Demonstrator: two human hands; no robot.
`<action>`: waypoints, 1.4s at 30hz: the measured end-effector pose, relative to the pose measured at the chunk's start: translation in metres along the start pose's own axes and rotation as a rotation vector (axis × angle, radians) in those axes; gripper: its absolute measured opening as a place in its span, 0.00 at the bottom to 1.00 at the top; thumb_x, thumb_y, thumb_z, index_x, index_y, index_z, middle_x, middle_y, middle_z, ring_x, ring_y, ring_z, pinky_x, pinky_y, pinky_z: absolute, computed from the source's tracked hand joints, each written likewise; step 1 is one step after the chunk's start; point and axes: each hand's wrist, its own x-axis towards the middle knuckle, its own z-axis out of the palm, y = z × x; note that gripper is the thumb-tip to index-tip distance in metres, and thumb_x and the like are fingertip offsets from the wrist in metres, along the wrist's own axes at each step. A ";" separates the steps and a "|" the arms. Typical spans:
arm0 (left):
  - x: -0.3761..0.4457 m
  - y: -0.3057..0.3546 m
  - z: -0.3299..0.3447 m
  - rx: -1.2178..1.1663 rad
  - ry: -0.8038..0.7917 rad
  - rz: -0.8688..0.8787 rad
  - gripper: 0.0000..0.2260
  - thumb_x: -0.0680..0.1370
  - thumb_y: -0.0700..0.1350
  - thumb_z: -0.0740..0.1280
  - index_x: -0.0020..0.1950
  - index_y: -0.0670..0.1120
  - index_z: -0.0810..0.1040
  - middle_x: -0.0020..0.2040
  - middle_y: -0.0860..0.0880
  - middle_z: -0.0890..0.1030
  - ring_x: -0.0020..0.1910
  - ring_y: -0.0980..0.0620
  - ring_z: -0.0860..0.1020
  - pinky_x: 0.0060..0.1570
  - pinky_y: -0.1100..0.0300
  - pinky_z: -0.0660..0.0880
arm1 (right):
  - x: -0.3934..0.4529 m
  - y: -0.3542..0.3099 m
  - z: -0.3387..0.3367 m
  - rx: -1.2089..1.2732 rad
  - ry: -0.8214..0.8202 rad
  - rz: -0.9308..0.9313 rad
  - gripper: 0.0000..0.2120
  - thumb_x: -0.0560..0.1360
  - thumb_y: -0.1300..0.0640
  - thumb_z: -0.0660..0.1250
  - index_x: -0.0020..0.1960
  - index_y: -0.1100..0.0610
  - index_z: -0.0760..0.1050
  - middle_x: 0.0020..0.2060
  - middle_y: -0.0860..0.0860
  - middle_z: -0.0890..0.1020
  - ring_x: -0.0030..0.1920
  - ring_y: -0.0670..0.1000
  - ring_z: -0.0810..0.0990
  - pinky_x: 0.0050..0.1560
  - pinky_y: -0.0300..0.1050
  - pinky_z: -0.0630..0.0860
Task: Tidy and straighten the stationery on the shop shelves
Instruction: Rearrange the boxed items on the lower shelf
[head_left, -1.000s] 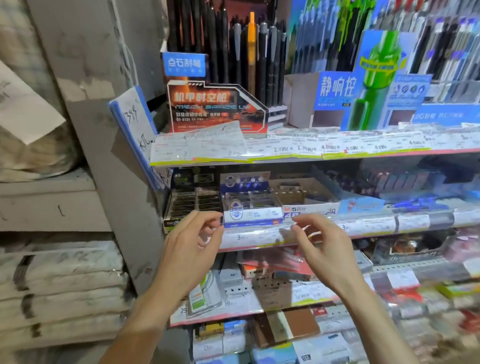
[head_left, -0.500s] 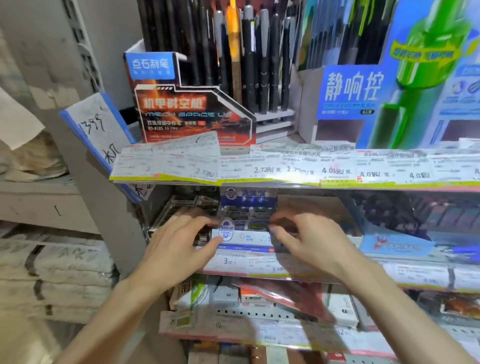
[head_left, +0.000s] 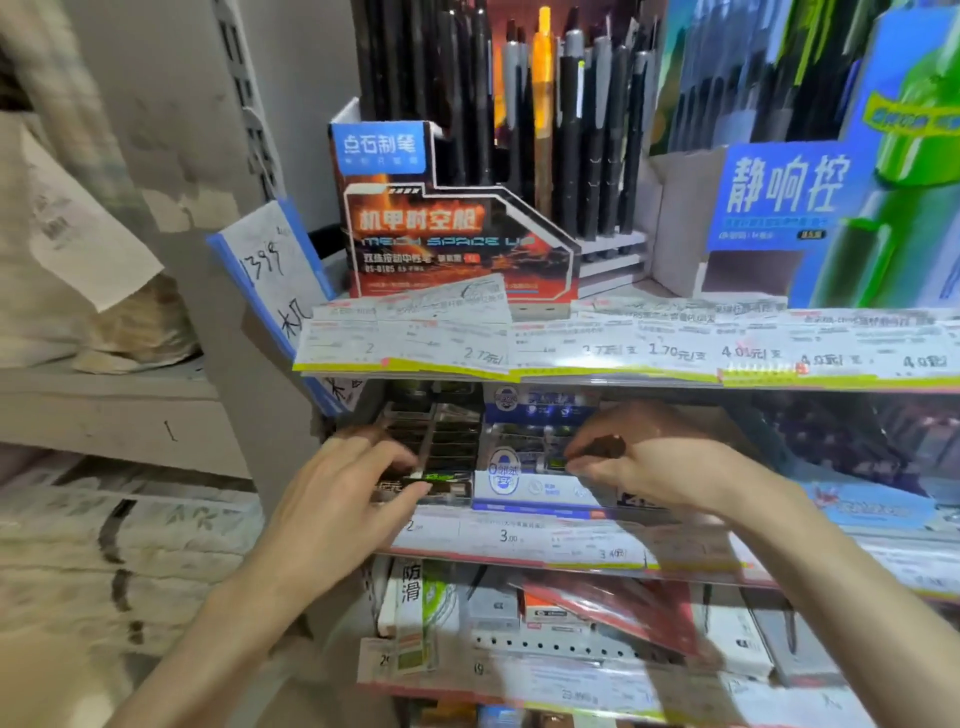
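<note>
Your left hand (head_left: 337, 499) reaches into the middle shelf (head_left: 519, 540), fingers (head_left: 395, 462) loosely spread and resting on the near end of the dark display box (head_left: 441, 447) at the left. Your right hand (head_left: 649, 467) sits just right of it over the blue-and-white display box (head_left: 524, 483), fingers curled and pinching a small dark item (head_left: 597, 449) at that box's right edge; the blur hides what it is. On the shelf above, far from you, black pens (head_left: 467, 88) stand upright behind an orange pen carton (head_left: 447, 239).
</note>
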 end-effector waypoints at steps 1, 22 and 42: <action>-0.001 -0.002 -0.002 -0.006 0.004 -0.008 0.14 0.75 0.62 0.65 0.51 0.54 0.81 0.43 0.58 0.77 0.47 0.52 0.76 0.44 0.60 0.69 | 0.000 0.000 0.000 -0.006 0.002 0.001 0.07 0.77 0.49 0.70 0.52 0.47 0.85 0.41 0.38 0.83 0.44 0.42 0.81 0.51 0.40 0.77; 0.007 0.000 -0.016 -0.078 -0.095 -0.046 0.13 0.77 0.57 0.68 0.57 0.52 0.82 0.50 0.54 0.81 0.51 0.53 0.76 0.52 0.60 0.71 | 0.020 -0.041 0.024 0.117 0.242 -0.097 0.05 0.76 0.50 0.70 0.51 0.46 0.84 0.41 0.42 0.84 0.41 0.44 0.81 0.47 0.45 0.78; 0.005 -0.005 -0.014 -0.089 -0.127 -0.039 0.16 0.78 0.58 0.66 0.63 0.55 0.79 0.56 0.55 0.81 0.58 0.52 0.77 0.56 0.54 0.74 | 0.047 -0.072 0.052 0.127 0.059 -0.168 0.09 0.78 0.48 0.68 0.53 0.49 0.85 0.50 0.42 0.86 0.46 0.42 0.82 0.48 0.38 0.77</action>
